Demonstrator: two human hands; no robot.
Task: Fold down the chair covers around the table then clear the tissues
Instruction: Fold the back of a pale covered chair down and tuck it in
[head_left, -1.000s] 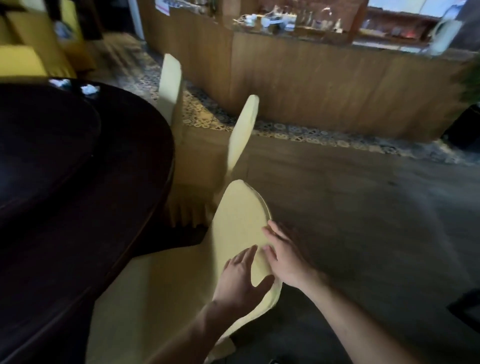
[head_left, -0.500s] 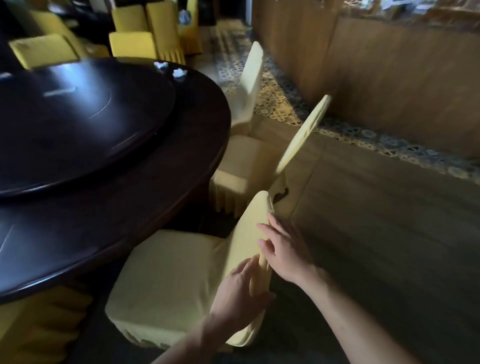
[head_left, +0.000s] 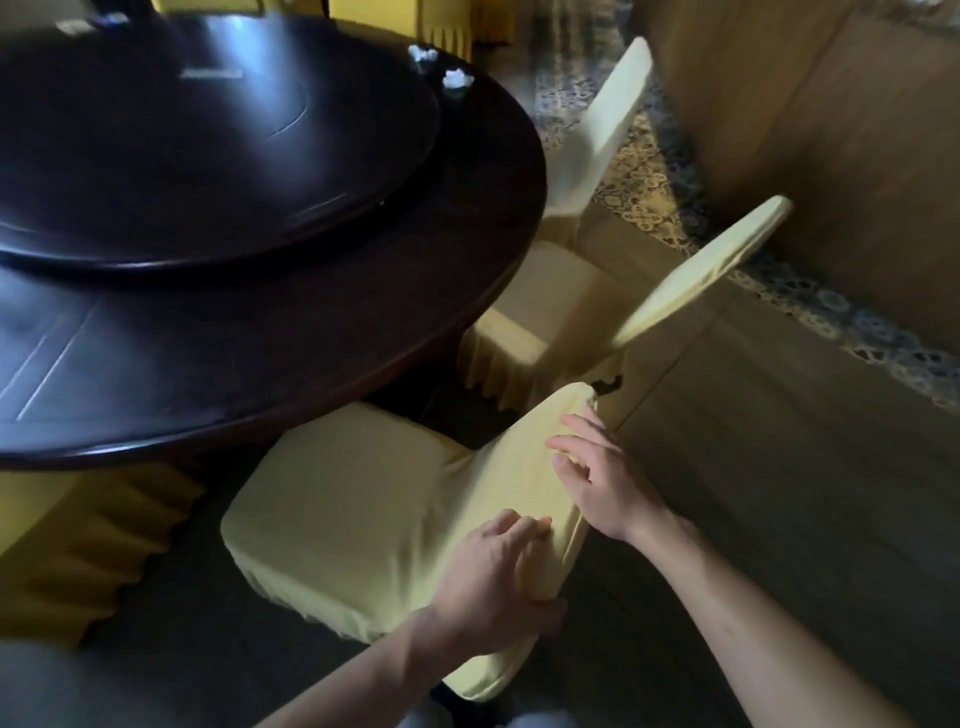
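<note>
- Two hands work the yellow chair cover (head_left: 363, 499) on the nearest chair, tucked against the dark round worktop (head_left: 311, 332).
- Left hand (head_left: 493, 587) wraps its fingers around the cover over the backrest's near edge.
- Right hand (head_left: 597, 478) rests on the backrest top, fingers spread loose.
- Two crumpled tissues (head_left: 457, 80) lie on the worktop's far rim.

A restaurant dining room is shown. A large round dark table (head_left: 322, 332) is topped by a rotating centre disc (head_left: 208, 135) and ringed by chairs dressed in pale yellow fitted covers (head_left: 363, 499). A long wood-panelled counter front (head_left: 831, 130) is seen along a patterned floor border (head_left: 810, 301).
</note>
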